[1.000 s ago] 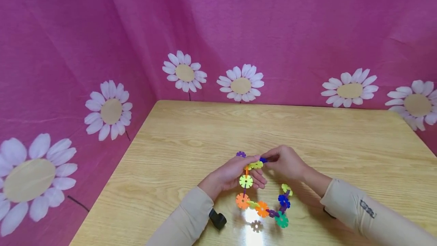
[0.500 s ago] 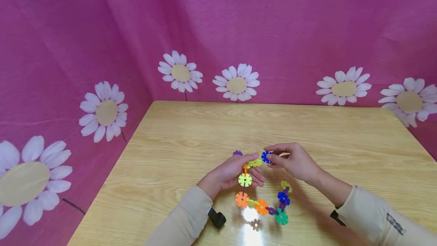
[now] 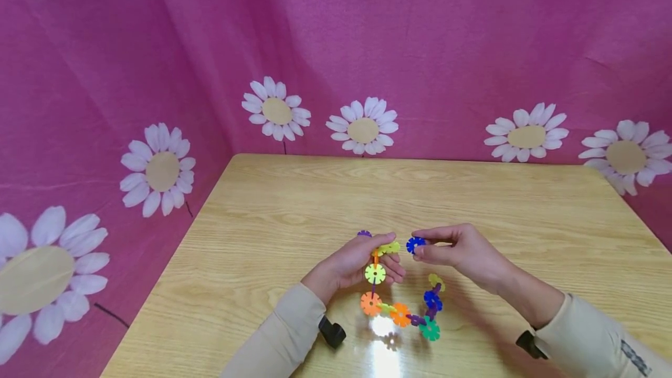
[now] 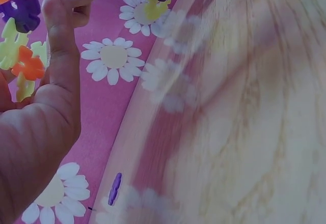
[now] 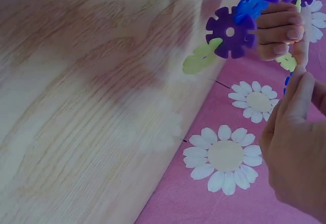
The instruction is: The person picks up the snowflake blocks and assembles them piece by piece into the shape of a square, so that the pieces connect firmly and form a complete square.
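My left hand holds a chain of interlocking flower discs, its thumb over a yellow disc at one end. The chain hangs in a curve through an orange disc and a green disc to a yellow disc at the other end. Between thumb and fingers, my right hand pinches a loose blue flower disc. A small gap separates it from the held yellow end. In the right wrist view, the fingers mostly hide this blue disc.
A purple disc lies on the wooden table just beyond the left hand. Pink cloth printed with daisies hangs along the table's back and left. Black wrist pieces stick out at the left cuff and right cuff.
My right hand has drawn back to the right with the blue disc, away from the chain's yellow end. The disc has turned to face the head camera. My left hand stays nearly still.
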`<state>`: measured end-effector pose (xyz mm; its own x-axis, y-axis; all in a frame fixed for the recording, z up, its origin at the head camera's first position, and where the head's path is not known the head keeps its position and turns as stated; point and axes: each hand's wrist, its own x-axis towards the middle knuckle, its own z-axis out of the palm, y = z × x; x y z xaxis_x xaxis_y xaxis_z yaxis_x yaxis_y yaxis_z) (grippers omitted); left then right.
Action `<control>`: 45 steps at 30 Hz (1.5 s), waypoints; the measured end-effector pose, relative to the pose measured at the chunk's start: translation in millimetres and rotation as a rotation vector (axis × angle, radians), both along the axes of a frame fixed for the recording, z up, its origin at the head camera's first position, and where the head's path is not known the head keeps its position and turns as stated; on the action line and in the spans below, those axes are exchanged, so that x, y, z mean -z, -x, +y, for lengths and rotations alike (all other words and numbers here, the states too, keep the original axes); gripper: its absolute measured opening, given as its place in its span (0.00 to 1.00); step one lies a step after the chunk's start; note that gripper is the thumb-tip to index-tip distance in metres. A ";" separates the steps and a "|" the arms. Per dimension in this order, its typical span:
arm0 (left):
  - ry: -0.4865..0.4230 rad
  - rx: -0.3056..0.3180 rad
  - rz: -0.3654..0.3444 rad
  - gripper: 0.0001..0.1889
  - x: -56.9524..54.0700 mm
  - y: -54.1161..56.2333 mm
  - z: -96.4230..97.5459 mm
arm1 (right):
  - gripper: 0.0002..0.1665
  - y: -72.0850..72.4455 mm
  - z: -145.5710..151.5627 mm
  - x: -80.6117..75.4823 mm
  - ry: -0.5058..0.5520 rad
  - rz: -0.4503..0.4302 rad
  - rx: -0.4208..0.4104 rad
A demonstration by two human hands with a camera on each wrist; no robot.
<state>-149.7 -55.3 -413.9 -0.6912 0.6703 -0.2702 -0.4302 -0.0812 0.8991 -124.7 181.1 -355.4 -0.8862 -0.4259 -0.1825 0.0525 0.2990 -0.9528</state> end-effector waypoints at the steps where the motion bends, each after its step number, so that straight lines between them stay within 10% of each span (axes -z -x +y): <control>1: 0.001 0.000 -0.001 0.37 -0.5 0.0 0.1 | 0.35 -0.1 -0.3 -0.1 0.017 -0.009 -0.010; 22: 0.018 0.002 0.004 0.30 -7.7 -2.3 0.3 | 0.28 -4.2 -4.0 11.4 0.017 0.185 -0.084; 45: 0.070 0.045 0.089 0.33 -1.7 -1.5 3.6 | 0.26 -3.0 -5.6 14.1 0.078 0.112 -0.083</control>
